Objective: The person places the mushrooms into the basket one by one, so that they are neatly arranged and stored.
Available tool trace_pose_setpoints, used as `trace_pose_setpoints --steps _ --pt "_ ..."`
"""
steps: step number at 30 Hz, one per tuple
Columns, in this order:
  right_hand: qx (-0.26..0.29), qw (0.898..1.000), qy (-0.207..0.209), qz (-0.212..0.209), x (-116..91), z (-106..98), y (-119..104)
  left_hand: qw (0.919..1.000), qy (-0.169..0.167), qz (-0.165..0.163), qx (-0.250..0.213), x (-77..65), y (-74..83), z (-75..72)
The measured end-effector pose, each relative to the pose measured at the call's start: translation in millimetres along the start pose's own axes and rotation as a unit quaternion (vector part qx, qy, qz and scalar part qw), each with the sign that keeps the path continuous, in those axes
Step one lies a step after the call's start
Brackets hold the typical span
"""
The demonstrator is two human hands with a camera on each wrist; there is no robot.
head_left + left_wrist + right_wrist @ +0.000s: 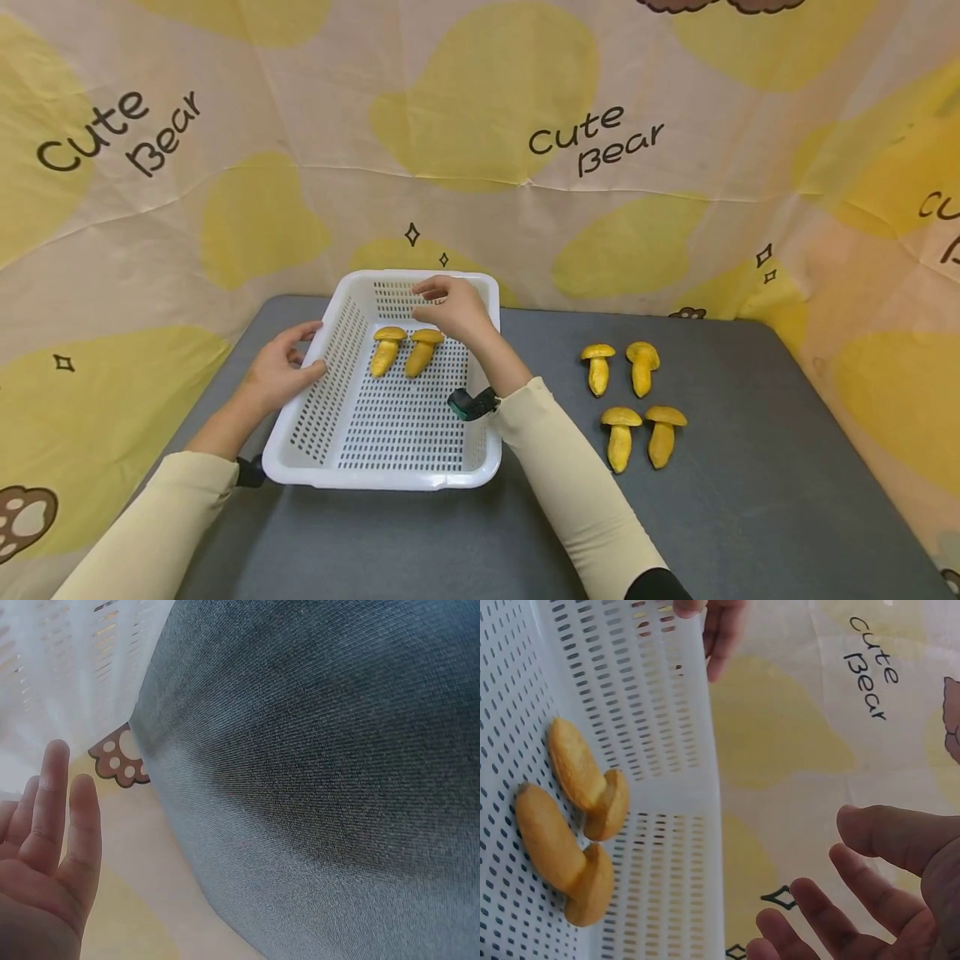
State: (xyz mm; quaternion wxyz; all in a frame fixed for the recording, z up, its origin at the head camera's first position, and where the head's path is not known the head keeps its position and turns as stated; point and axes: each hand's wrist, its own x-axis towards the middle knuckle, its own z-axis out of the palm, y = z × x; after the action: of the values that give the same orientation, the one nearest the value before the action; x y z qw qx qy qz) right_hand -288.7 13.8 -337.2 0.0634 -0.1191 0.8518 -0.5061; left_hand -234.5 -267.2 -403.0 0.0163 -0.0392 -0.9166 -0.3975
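Observation:
A white plastic basket [405, 479] with slotted walls stands on the grey table, two yellow toy mushrooms [385, 351] [581, 776] lying side by side in its far part. My left hand [273, 371] is at its left rim; the right wrist view shows the thumb over the rim and the fingers outside. In the left wrist view those fingers [52, 802] are fairly straight along the outer wall. Above the basket's far right part is my right hand [453, 308], fingers apart and loosely bent, with nothing between them in the right wrist view.
To the right of the basket, several more yellow toy mushrooms [619, 437] lie in two rows on the grey table [750, 500]. A printed cloth [480, 100] with yellow patches and lettering hangs behind the table and along its sides.

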Motion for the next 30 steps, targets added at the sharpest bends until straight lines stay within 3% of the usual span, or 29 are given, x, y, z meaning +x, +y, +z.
trace_pose_setpoints --steps 15,30 --pt "-0.063 0.996 -0.002 -0.055 -33 -26 -1 1.0 0.003 0.009 0.0 -0.1 -0.5 -0.5" --pt "-0.134 0.986 0.004 -0.1 -59 -62 7 0.9999 0.002 0.01 0.009 -0.4 -0.4 -1.7"
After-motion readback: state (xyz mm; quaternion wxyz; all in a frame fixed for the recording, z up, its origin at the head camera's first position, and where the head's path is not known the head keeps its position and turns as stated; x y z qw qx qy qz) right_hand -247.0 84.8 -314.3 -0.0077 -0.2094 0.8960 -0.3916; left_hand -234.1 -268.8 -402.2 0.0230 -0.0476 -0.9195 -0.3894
